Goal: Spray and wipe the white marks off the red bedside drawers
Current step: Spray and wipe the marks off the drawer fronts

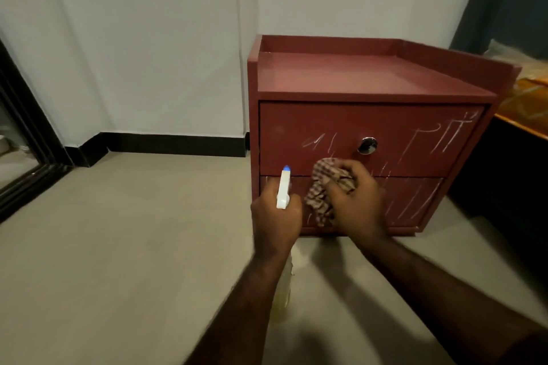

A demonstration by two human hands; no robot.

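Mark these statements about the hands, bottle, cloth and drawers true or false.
1. The left hand holds the bottle. True.
2. The right hand holds a sponge. False: it grips a checked cloth.
3. White marks show on the top drawer and the bottom drawer. True.
4. The top drawer is pulled open. False: it is shut.
5. The top drawer has a silver knob. True.
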